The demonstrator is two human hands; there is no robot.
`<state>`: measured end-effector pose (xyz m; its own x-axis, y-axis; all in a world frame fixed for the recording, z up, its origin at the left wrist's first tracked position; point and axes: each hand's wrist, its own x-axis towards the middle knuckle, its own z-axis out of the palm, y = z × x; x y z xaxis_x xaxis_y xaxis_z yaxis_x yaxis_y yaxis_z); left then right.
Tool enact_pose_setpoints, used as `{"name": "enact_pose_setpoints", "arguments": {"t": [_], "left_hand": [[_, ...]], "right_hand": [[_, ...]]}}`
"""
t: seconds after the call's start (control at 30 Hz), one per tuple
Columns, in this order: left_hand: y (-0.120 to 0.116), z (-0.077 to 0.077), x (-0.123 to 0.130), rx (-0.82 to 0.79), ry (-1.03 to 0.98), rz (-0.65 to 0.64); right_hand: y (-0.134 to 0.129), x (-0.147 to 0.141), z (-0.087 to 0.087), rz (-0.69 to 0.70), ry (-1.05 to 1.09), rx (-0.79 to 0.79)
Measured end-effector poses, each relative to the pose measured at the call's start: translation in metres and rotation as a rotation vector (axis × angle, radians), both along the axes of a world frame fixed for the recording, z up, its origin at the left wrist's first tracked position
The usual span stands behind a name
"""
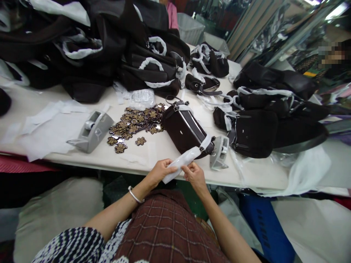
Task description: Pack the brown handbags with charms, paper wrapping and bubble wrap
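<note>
A small dark handbag [182,129] lies tilted near the table's front edge. White wrapping [186,157] covers its strap, which extends toward me from the bag's lower right corner. My left hand [161,171] pinches the wrapping near its loose end. Just to the right, my right hand [194,174] also closes on the wrapping with thumb and fingers. Flower-shaped patterned tags [134,122] lie in a pile left of the bag. One grey tape dispenser [91,131] stands left of the tags, another tape dispenser [219,153] right of the bag.
Dark bags with wrapped handles [153,71] are heaped at the back left. More dark bags [255,133] lie to the right. White sheets [55,124] cover part of the table [137,146] at left. Grey crates [189,27] stand behind; a person's pink sleeve [172,15] shows beside them.
</note>
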<state>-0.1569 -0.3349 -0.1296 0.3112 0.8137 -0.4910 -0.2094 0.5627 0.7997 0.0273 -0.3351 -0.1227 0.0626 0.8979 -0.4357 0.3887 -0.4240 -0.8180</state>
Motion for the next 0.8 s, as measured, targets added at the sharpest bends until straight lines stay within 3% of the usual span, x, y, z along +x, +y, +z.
{"name": "enact_pose_setpoints", "arguments": {"t": [0.1,0.2,0.3,0.37,0.5,0.6,0.8], "left_hand": [[-0.001,-0.005,0.001,-0.071,-0.091,0.000],[0.000,-0.005,0.000,0.001,-0.014,-0.037],[0.000,0.000,0.000,0.220,0.250,-0.098],[-0.001,0.004,0.000,0.353,0.433,-0.131],[-0.006,0.007,0.001,0.510,0.728,-0.234],[-0.009,0.006,0.002,0.558,0.839,-0.285],[-0.010,0.006,0.003,0.531,0.844,-0.251]], "right_hand": [[-0.014,0.009,-0.007,-0.028,-0.045,0.007],[-0.020,0.017,0.009,0.046,-0.331,0.417],[-0.009,0.019,0.036,0.383,-0.534,0.817],[0.008,0.014,0.048,0.654,-0.632,0.901],[0.047,0.002,0.052,1.098,-0.730,0.818],[0.068,-0.005,0.051,1.323,-0.802,0.669],[0.076,-0.017,0.055,1.422,-0.886,0.581]]}}
